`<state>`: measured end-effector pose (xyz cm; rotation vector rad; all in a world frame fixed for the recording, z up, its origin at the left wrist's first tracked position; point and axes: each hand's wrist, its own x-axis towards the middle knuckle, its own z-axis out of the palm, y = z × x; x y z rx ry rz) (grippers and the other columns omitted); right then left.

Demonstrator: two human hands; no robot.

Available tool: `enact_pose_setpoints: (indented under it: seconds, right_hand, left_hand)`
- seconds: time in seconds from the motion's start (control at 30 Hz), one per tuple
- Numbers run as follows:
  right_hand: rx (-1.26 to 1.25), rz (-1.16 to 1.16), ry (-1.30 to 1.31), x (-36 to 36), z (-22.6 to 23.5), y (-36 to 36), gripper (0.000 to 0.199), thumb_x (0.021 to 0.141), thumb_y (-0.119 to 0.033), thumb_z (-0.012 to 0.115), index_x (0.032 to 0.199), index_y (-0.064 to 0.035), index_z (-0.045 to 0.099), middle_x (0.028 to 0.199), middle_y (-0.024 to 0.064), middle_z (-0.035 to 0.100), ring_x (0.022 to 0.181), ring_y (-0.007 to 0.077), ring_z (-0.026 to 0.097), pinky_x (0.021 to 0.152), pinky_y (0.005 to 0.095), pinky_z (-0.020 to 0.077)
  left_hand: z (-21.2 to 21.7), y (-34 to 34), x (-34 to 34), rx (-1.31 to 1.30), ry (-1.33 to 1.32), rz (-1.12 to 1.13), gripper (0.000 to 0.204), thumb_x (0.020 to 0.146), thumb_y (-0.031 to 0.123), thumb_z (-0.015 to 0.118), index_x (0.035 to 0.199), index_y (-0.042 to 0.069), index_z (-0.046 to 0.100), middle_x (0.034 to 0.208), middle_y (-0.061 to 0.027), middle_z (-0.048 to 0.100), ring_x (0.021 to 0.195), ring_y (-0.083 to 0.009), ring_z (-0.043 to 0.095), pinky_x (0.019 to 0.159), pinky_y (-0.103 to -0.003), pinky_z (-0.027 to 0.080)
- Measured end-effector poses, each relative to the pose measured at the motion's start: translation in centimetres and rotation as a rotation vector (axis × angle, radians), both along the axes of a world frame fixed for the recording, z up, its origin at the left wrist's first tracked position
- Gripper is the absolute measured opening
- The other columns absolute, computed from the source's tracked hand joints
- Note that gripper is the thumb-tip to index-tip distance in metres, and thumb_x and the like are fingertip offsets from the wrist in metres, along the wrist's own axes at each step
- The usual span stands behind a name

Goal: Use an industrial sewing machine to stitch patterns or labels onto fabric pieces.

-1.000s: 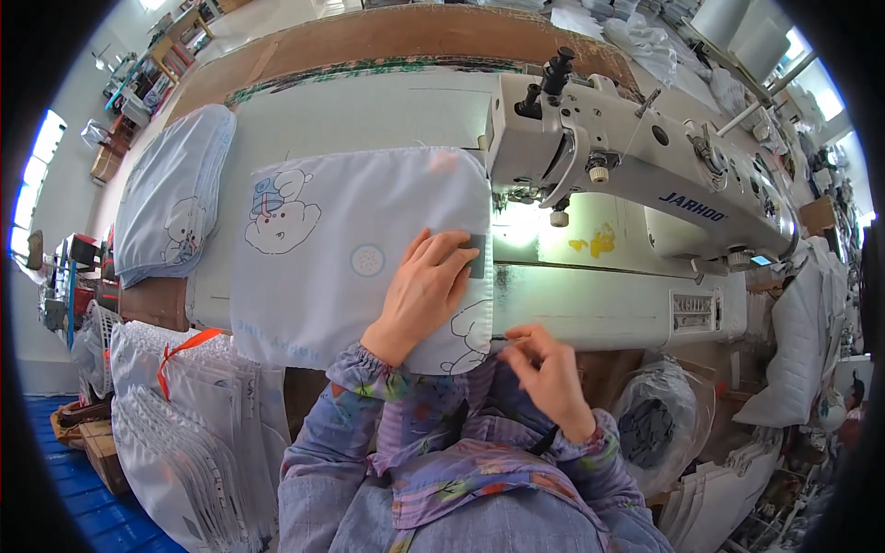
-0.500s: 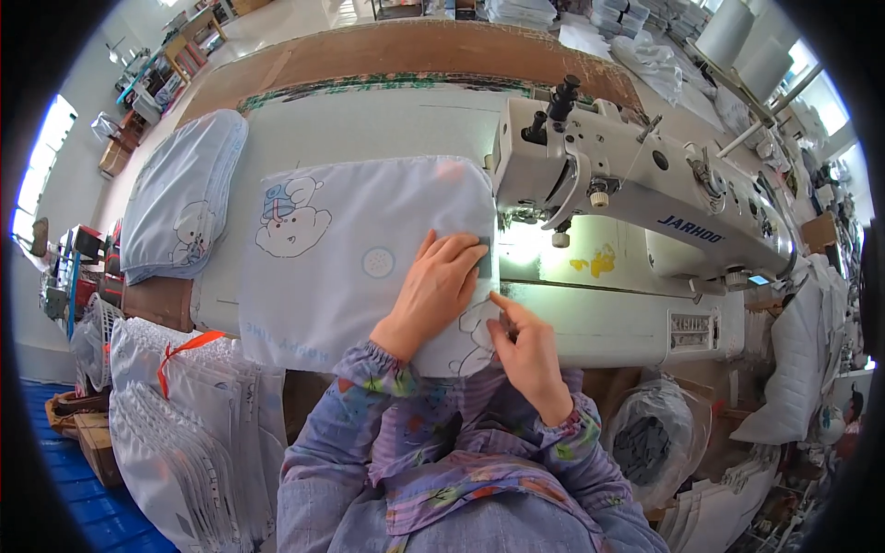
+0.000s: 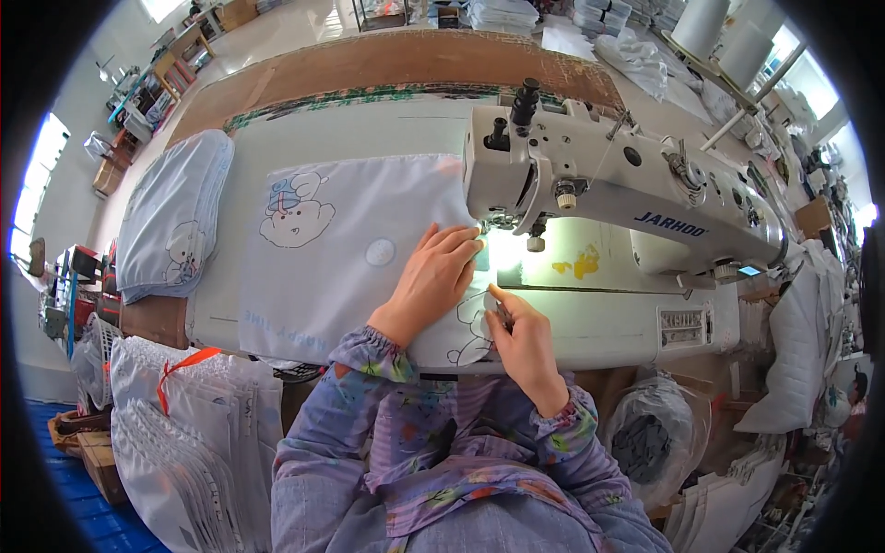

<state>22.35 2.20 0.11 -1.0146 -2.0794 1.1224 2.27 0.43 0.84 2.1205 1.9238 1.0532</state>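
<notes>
A pale blue-white fabric panel (image 3: 318, 281) printed with cartoon bears lies on the sewing machine bed. Its far right corner is hidden by the head of the white sewing machine (image 3: 590, 175). My left hand (image 3: 426, 286) rests flat on the panel, fingers stretched toward the needle area, their tips just short of the presser foot. Beside those fingertips a small grey-green patch (image 3: 482, 260) shows at the panel's right edge. Nearer to me, my right hand (image 3: 527, 346) pinches that same edge between thumb and fingers, next to a printed bear outline.
To the left lies a stack of similar printed panels (image 3: 175, 217). Below it hang many white pieces (image 3: 189, 442) tied with a red ribbon (image 3: 175, 369). A plastic bag of grey pieces (image 3: 643, 447) stands at the lower right. Thread cones (image 3: 701, 28) rise at the far right.
The panel's far right corner has gone behind the machine head. Both hands are now closer to the needle area, with much the same hold. The whole view has shifted slightly.
</notes>
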Motion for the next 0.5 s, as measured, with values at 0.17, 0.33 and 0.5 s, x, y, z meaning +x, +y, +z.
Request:
enact_pose_setpoints:
  seconds: [0.17, 0.33, 0.5]
  right_hand:
    - [-0.037, 0.066, -0.022, 0.0, 0.6, -0.3, 0.043, 0.097, -0.005, 0.068, 0.139, 0.0020, 0.060, 0.076, 0.0063, 0.062, 0.059, 0.0098, 0.059, 0.057, 0.0288, 0.0502]
    - [-0.177, 0.083, -0.036, 0.1, 0.6, -0.8, 0.049, 0.097, -0.005, 0.070, 0.143, 0.0020, 0.056, 0.073, 0.0041, 0.061, 0.060, 0.0074, 0.057, 0.055, 0.0274, 0.0492]
    - [-0.153, 0.058, -0.064, -0.2, 0.8, -0.1, 0.047, 0.097, -0.004, 0.069, 0.142, 0.0021, 0.058, 0.071, 0.0032, 0.061, 0.059, 0.0074, 0.056, 0.054, 0.0273, 0.0480]
  left_hand:
    - [0.3, 0.0, -0.6, -0.019, 0.005, -0.001, 0.025, 0.093, 0.009, 0.063, 0.117, 0.005, 0.067, 0.135, -0.0123, 0.065, 0.130, -0.0314, 0.057, 0.118, -0.055, 0.037]
    - [0.2, 0.1, -1.0, -0.006, 0.029, -0.017, 0.022, 0.091, 0.008, 0.065, 0.113, 0.006, 0.068, 0.128, -0.0116, 0.065, 0.125, -0.0316, 0.059, 0.115, -0.054, 0.040]
    - [0.5, 0.6, -1.2, 0.032, -0.055, -0.023, 0.017, 0.087, 0.005, 0.067, 0.104, 0.006, 0.070, 0.111, -0.0105, 0.064, 0.108, -0.0326, 0.062, 0.109, -0.051, 0.045]
